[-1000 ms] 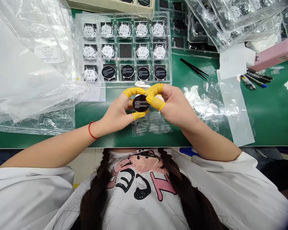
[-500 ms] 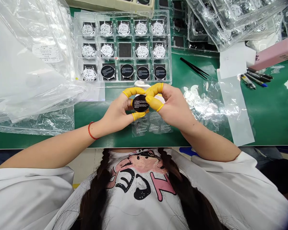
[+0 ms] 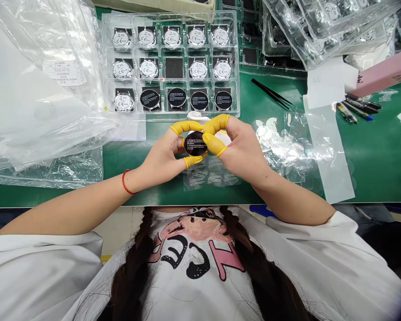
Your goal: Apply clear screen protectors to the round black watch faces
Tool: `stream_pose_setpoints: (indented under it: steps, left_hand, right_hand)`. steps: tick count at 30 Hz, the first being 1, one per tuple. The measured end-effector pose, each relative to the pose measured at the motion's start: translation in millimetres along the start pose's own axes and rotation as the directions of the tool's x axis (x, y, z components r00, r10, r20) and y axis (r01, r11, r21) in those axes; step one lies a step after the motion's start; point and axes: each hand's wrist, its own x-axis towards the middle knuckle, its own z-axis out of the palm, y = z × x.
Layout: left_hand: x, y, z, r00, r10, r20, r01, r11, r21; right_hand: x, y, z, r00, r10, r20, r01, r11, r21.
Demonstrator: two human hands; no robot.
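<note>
A round watch point(image 3: 195, 143) with a black, white-printed face is held up over the green table. My left hand point(image 3: 169, 154) grips it by the rim between yellow-covered fingers and thumb. With index finger and thumb pinched together, my right hand point(image 3: 239, 145) touches its right edge; anything thin in that pinch is too small to make out. Behind the hands lies a clear tray point(image 3: 237, 58) of watches, several with white backs up and several with black printed discs. One middle compartment point(image 3: 174, 68) shows only a black pad. Beneath the hands is a clear sheet of printed round stickers point(image 3: 209, 176).
Plastic bags point(image 3: 47, 111) cover the left side. Black tweezers point(image 3: 272, 94), peeled clear film point(image 3: 287, 142), a white strip point(image 3: 334, 156), pens point(image 3: 359, 107) and a pink bottle point(image 3: 384, 73) lie to the right. Stacked clear trays point(image 3: 321, 31) stand at the back right.
Both hands keep nearly the same grip on the watch. The tray and the other things on the table appear shifted very slightly in the view.
</note>
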Motion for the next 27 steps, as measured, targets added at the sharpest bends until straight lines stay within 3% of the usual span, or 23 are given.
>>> stream_pose_setpoints:
  steps: [5,9,12,15,17,19,21,24,27]
  left_hand:
    - [0,4,0.9,0.999,-0.04,-0.01,0.039,0.998,-0.048]
    - [0,9,2.6,0.981,-0.191,-0.04,0.186,0.976,-0.109]
    - [0,11,3.5,0.969,-0.244,-0.039,0.237,0.962,-0.135]
    - [-1,11,4.0,0.965,-0.258,-0.041,0.249,0.957,-0.15]
    - [-1,11,4.2,0.965,-0.256,-0.054,0.245,0.958,-0.151]
    - [-2,11,4.6,0.966,-0.25,-0.063,0.239,0.96,-0.145]
    - [-2,10,5.0,0.969,-0.238,-0.065,0.228,0.964,-0.138]
    - [-3,8,5.3,0.977,-0.206,-0.055,0.197,0.971,-0.135]
    - [-3,6,4.0,0.984,-0.173,-0.045,0.167,0.981,-0.101]
  right_hand:
    - [2,-3,-7,0.998,-0.062,-0.002,0.061,0.991,-0.12]
    - [8,12,-33,0.997,-0.077,0.019,0.078,0.902,-0.424]
    - [7,38,-45,0.995,0.018,0.1,0.05,0.765,-0.643]
    - [1,56,-47,0.982,0.151,0.115,-0.015,0.665,-0.746]
    - [-3,57,-46,0.963,0.256,0.089,-0.1,0.642,-0.76]
    - [-6,48,-45,0.957,0.288,0.046,-0.173,0.687,-0.706]
    - [-11,33,-42,0.982,0.188,-0.03,-0.17,0.794,-0.584]
    - [-21,9,-27,0.991,-0.041,-0.128,-0.016,0.909,-0.417]
    - [-26,-3,-5,0.983,-0.18,-0.039,0.148,0.897,-0.416]
